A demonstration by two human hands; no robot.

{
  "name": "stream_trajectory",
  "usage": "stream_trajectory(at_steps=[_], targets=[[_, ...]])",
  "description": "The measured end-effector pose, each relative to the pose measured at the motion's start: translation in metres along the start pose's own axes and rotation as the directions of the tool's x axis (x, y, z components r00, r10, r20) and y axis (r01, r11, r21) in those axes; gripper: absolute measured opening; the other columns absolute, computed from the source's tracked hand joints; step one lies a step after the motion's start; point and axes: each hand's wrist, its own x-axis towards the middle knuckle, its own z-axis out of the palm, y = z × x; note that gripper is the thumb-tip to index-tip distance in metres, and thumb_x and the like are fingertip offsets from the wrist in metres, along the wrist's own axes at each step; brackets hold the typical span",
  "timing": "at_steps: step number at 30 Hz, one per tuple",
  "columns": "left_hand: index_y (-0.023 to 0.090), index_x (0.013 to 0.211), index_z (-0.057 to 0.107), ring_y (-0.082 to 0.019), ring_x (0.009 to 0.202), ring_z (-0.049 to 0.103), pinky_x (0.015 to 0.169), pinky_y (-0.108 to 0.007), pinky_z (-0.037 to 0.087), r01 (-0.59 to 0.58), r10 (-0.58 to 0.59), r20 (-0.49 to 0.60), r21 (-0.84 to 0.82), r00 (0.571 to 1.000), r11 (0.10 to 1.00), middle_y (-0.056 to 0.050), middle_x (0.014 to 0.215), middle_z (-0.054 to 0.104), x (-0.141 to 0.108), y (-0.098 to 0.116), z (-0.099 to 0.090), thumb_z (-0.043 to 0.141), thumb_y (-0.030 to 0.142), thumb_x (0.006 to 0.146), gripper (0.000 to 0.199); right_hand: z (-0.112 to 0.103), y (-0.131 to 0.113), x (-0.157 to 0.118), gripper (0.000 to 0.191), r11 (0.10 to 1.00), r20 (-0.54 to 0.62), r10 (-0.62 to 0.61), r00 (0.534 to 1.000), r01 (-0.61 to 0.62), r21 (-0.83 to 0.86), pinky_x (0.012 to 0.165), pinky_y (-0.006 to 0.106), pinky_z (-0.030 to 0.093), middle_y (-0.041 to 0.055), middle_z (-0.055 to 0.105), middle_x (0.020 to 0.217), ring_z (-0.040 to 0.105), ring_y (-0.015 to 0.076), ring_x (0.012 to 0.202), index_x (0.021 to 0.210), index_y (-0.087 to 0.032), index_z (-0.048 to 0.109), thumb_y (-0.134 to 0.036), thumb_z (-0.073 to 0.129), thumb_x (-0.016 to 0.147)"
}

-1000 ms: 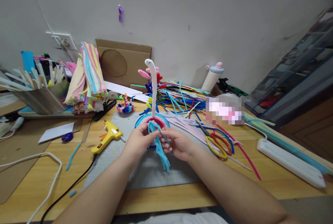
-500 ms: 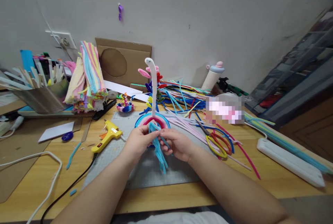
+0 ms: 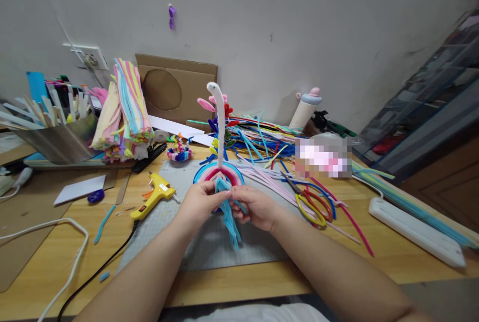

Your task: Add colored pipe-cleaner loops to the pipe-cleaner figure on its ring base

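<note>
Hands [image 3: 199, 203] [image 3: 259, 207], two, pinch one blue bundle [image 3: 228, 217] with closed grip near one glue gun [image 3: 157, 195].

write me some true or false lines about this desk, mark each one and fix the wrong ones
1. The left hand and right hand both hold light blue fuzzy strips. True.
2. The yellow glue gun is in the right hand. False: it lies to the left of the left hand.
3. The scissors lie to the right of the right hand. True.
4. The tall white piece lies flat. False: it stands up, curving at the top.
5. The bottle stands left of the cardboard panel. False: it is to the right of it.
</note>
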Motion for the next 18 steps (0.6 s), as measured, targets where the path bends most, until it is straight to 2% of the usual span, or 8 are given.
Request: stream_trajectory(at_steps=[4,7,11,18], targets=[[0.013,0.065,0.066,-0.007,0.043,0.041,0.043,-0.019,0.029,-0.014,0.014,-0.004,0.007,1.0,1.0,0.002,0.049,0.056,-0.0005,-0.0003,0.0005,0.072,0.031,0.064,0.019,-0.0004,-0.001,0.0,0.021,1.0,-0.022,0.021,1.0,-0.02,0.015,0.036,0.017,0.015,-0.0052,0.042,0.053,0.037,0.0047,0.041,0.065,-0.016,0.048,-0.032,0.06,0.072],[0.014,0.07,0.067,-0.009,0.047,0.049,0.045,-0.02,0.033,-0.026,0.026,-0.006,-0.034,1.0,0.999,-0.001,0.057,0.063,-0.0009,0.0016,0.0018,0.072,0.032,0.064,0.019,-0.0009,-0.0023,0.0006,0.021,0.995,-0.026,0.035,0.999,-0.033,0.09,0.036,0.016,0.016,-0.005,0.043,0.054,0.038,0.0045,0.041,0.066,-0.015,0.049,-0.032,0.061,0.071],[0.014,0.072,0.068,-0.013,0.052,0.057,0.046,-0.021,0.038,-0.011,0.013,0.017,-0.107,1.0,0.994,-0.004,0.064,0.068,-0.001,0.004,0.0028,0.073,0.032,0.064,0.02,-0.0015,-0.0031,0.0015,0.02,0.995,-0.026,-0.029,0.999,0.032,0.094,0.037,0.017,0.017,-0.0043,0.045,0.055,0.038,0.0041,0.042,0.067,-0.014,0.053,-0.031,0.063,0.071],[0.014,0.07,0.069,-0.009,0.045,0.048,0.044,-0.02,0.034,-0.028,0.027,-0.026,-0.042,0.999,0.999,-0.002,0.056,0.064,0.0021,-0.0031,-0.0011,0.072,0.033,0.064,0.02,-0.0008,-0.002,0.0023,0.019,0.996,-0.016,-0.079,0.997,0.08,0.03,0.037,0.018,0.016,-0.0043,0.045,0.056,0.037,0.0041,0.042,0.069,-0.015,0.055,-0.031,0.064,0.072]])
